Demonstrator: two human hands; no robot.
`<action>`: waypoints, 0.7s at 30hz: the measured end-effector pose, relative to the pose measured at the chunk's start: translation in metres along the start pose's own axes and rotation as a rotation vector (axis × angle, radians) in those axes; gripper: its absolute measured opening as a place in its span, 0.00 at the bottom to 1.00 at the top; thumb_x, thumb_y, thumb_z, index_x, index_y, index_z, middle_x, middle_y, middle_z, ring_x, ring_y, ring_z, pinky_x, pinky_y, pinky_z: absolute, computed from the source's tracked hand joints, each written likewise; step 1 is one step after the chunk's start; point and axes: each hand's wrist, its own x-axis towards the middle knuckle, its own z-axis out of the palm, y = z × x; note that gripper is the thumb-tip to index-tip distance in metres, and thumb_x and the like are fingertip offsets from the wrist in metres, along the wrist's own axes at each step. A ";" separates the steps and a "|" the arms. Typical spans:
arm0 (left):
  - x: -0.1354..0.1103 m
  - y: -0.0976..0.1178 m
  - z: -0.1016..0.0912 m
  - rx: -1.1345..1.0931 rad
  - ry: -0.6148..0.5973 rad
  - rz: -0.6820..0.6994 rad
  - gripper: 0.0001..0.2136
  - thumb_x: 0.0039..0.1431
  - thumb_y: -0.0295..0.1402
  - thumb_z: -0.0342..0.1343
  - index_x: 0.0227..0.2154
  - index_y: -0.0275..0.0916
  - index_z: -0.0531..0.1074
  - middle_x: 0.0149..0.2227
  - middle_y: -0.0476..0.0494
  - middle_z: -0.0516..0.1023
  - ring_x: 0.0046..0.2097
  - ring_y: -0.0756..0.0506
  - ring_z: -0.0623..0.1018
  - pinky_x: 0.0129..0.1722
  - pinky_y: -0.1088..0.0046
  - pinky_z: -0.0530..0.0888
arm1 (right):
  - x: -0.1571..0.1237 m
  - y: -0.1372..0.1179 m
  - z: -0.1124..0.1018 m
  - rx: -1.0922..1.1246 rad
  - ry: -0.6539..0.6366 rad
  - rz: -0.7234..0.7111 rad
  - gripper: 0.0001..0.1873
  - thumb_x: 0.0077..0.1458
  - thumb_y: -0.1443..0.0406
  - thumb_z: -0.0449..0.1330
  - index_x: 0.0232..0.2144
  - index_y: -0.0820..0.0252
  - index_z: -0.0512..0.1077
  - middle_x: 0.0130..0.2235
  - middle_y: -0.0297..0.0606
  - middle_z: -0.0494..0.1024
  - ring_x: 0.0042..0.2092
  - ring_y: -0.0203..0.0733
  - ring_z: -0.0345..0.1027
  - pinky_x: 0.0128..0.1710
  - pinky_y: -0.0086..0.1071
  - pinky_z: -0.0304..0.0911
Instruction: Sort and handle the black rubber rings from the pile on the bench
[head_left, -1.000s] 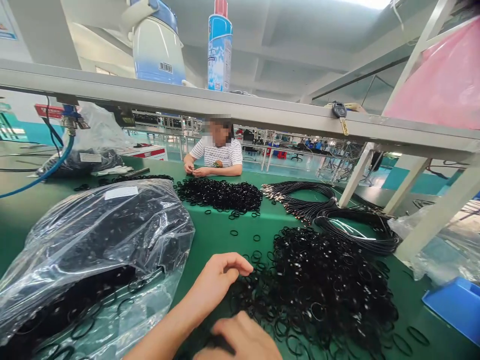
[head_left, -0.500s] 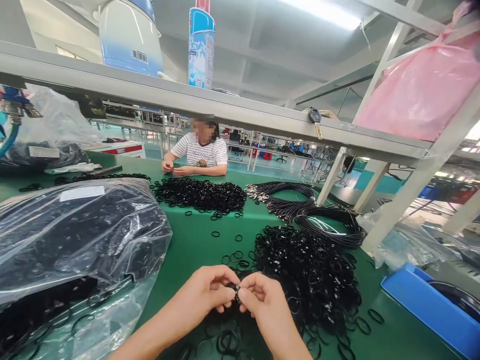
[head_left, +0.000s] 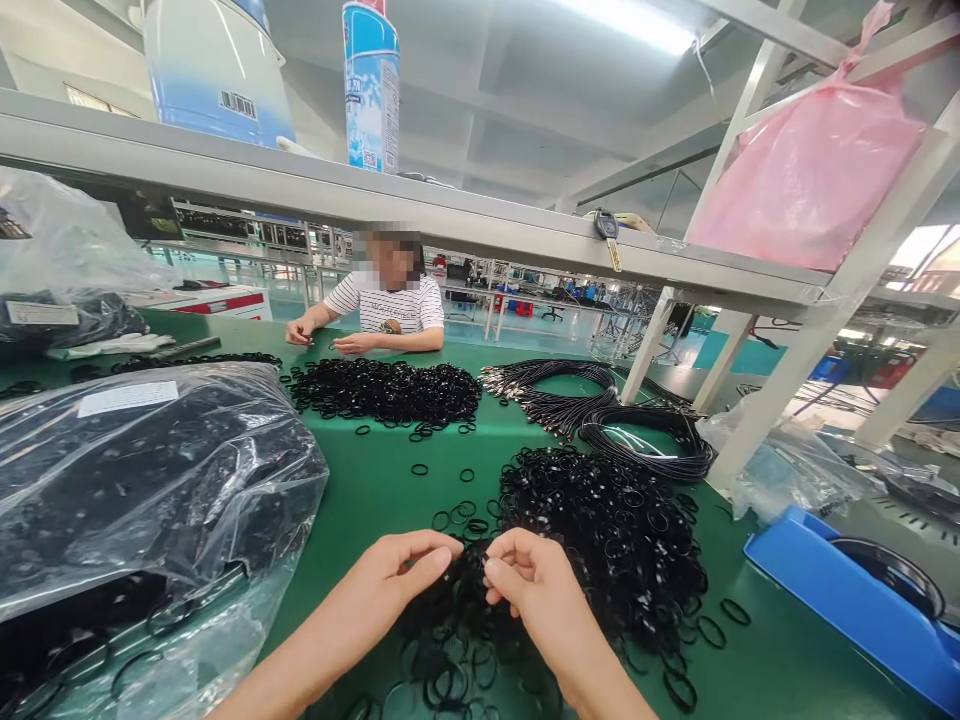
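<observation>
My left hand point(head_left: 405, 570) is just above the near pile, thumb and forefinger slightly apart, with nothing visible between them. To its right, my right hand point(head_left: 529, 575) pinches a small black ring point(head_left: 486, 562), mostly covered by the fingertips. Beneath both hands lie loose black rings point(head_left: 450, 680) on the green table point(head_left: 375, 500). A big heap of black rings point(head_left: 600, 540) rises beside and behind my right hand.
A clear plastic bag point(head_left: 150, 470) of black items fills the left. Coiled black cables point(head_left: 652, 440) and a blue bin point(head_left: 847, 600) sit to the right. Across the table a person in a striped shirt point(head_left: 394, 305) handles rings behind another heap point(head_left: 386, 390). A shelf point(head_left: 450, 215) crosses above.
My hands, together at the fingertips before, have come apart, and the left thumb and forefinger have parted. The view has shifted slightly to the right. The other person's hands have separated.
</observation>
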 end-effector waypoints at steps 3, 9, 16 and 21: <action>-0.002 0.003 0.008 0.048 -0.007 0.010 0.15 0.55 0.42 0.56 0.42 0.43 0.75 0.40 0.47 0.80 0.40 0.42 0.75 0.38 0.71 0.68 | 0.000 0.003 0.004 0.101 -0.056 0.058 0.07 0.49 0.63 0.59 0.29 0.63 0.69 0.25 0.33 0.71 0.28 0.37 0.68 0.23 0.25 0.53; 0.000 -0.001 0.011 -0.021 0.064 0.038 0.07 0.54 0.35 0.55 0.30 0.38 0.75 0.26 0.50 0.78 0.30 0.47 0.73 0.31 0.75 0.68 | -0.001 -0.001 -0.003 -0.105 -0.008 -0.038 0.02 0.50 0.68 0.56 0.28 0.60 0.69 0.26 0.32 0.72 0.29 0.37 0.68 0.27 0.28 0.58; 0.000 0.003 -0.001 -0.061 0.187 0.023 0.07 0.53 0.35 0.55 0.31 0.39 0.76 0.30 0.48 0.80 0.36 0.44 0.76 0.36 0.73 0.70 | -0.028 0.001 0.030 -0.736 -0.063 -0.453 0.21 0.46 0.78 0.60 0.39 0.48 0.72 0.39 0.28 0.74 0.40 0.39 0.68 0.38 0.29 0.60; -0.002 0.003 0.002 -0.078 0.182 0.019 0.07 0.53 0.34 0.55 0.32 0.39 0.76 0.32 0.47 0.80 0.37 0.44 0.77 0.35 0.73 0.70 | -0.036 0.032 0.077 -0.915 -0.309 -0.474 0.10 0.36 0.66 0.72 0.22 0.53 0.74 0.30 0.30 0.76 0.34 0.43 0.70 0.27 0.29 0.58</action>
